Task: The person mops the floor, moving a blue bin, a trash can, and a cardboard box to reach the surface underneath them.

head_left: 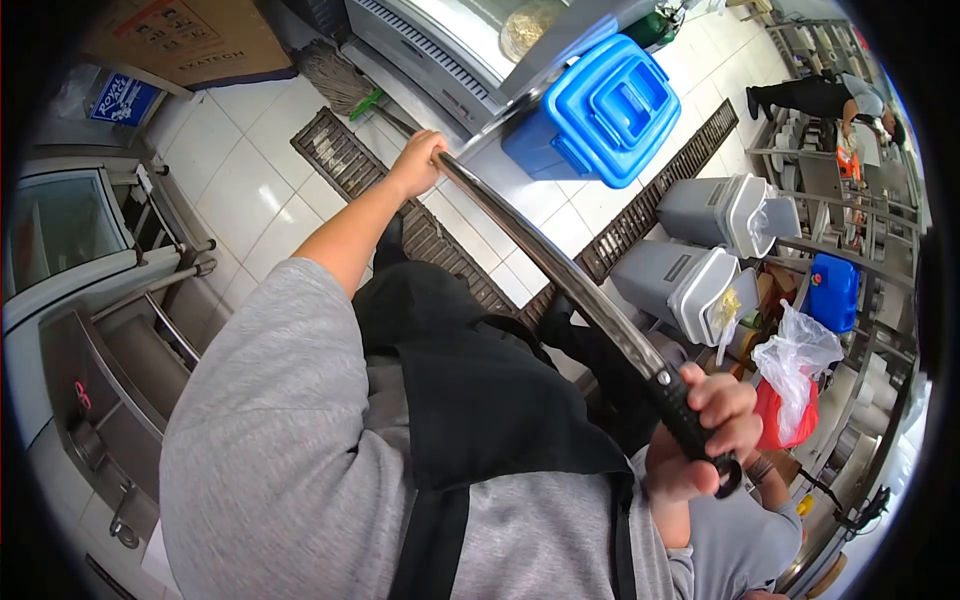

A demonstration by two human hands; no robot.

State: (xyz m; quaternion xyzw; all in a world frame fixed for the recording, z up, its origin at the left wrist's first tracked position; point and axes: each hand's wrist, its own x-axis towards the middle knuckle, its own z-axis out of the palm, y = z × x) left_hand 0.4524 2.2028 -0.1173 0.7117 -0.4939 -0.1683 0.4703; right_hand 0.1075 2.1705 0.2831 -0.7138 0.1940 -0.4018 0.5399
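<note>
A string mop lies diagonally across the view, its metal handle [550,255] running between my two hands. My left hand [418,165] is closed round the handle's lower part, not far from the green clamp [367,103]. Beyond the clamp, the greyish mop strings [335,75] lie on the floor beside a grey appliance. My right hand [715,425] is wrapped round the black grip [685,415] at the handle's top end, close to the camera. The handle passes in front of my black apron [480,390].
A blue lidded bin [610,110] and two grey bins [720,210] stand near floor drain grates [340,150]. At left is a steel sink [125,370]. One person [830,100] stands by far shelves; another person's grey sleeve [740,540] is close at lower right.
</note>
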